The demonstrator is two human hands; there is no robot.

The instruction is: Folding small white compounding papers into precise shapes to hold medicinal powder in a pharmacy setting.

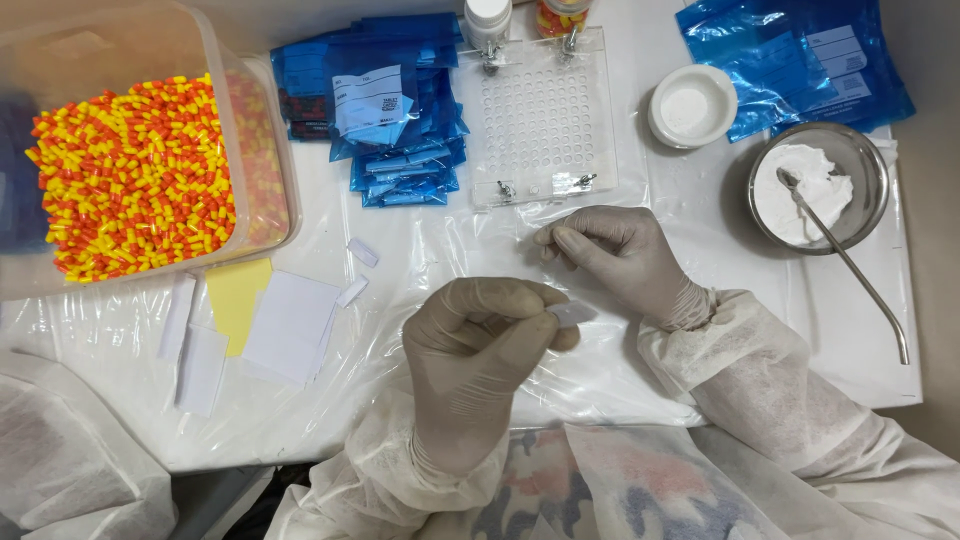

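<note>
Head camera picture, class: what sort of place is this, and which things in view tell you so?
Probably a small pharmacy compounding or capsule-filling bench. A tub of orange-and-yellow capsules, a clear perforated capsule tray and a metal bowl of white powder sit on a plastic-covered table; both gloved hands, left hand and right hand, work over it.

Bright, even overhead light; sharp focus.

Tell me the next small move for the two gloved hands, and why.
Probably bring the right hand down to the small white slip that the left hand pinches. The right hand's fingertips are pressed together and look empty, poised just above the slip, so a two-handed grip seems the natural follow-on.
</note>
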